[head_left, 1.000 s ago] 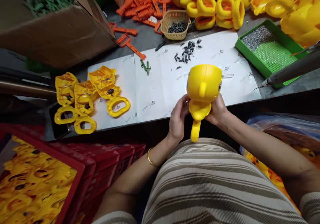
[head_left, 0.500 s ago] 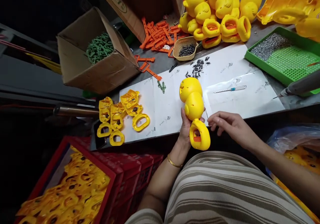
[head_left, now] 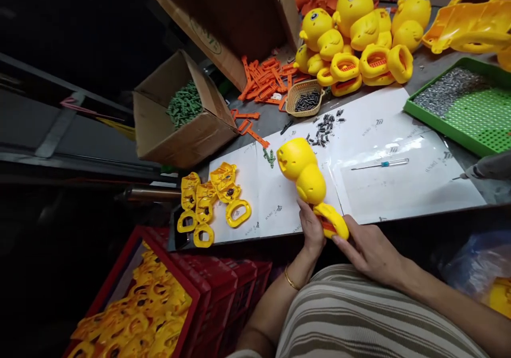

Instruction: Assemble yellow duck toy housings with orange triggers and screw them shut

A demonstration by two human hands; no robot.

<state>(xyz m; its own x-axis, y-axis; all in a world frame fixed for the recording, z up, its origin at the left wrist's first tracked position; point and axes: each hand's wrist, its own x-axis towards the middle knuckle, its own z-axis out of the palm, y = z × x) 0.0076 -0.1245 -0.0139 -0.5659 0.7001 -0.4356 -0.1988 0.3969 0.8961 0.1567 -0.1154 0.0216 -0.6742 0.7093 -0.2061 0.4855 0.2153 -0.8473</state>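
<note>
A yellow plastic duck toy (head_left: 310, 179) with a looped handle and an orange trigger is held up in front of me, its round head tilted to the upper left. My left hand (head_left: 312, 229) grips it from beneath, near where the body meets the handle; some of its fingers are hidden behind the toy. My right hand (head_left: 369, 249) is closed on the handle's lower right end, thumb in front. Beyond the toy, small black springs (head_left: 325, 129) lie scattered on the white sheet (head_left: 367, 198). Two or so green plastic pieces (head_left: 269, 157) lie to the left of them.
Open yellow half-shells (head_left: 205, 201) lie at left, above a red crate (head_left: 195, 289). Behind are a carton of green parts (head_left: 186, 105), orange triggers (head_left: 267, 78), a spring basket (head_left: 305, 98) and assembled ducks (head_left: 355, 27). At right are a screwdriver (head_left: 385, 164), a green screw tray (head_left: 459, 107) and a power driver (head_left: 489, 167).
My right hand has come in from the right and taken hold of the handle. The duck toy has tilted, its head leaning further left. The camera view has shifted.
</note>
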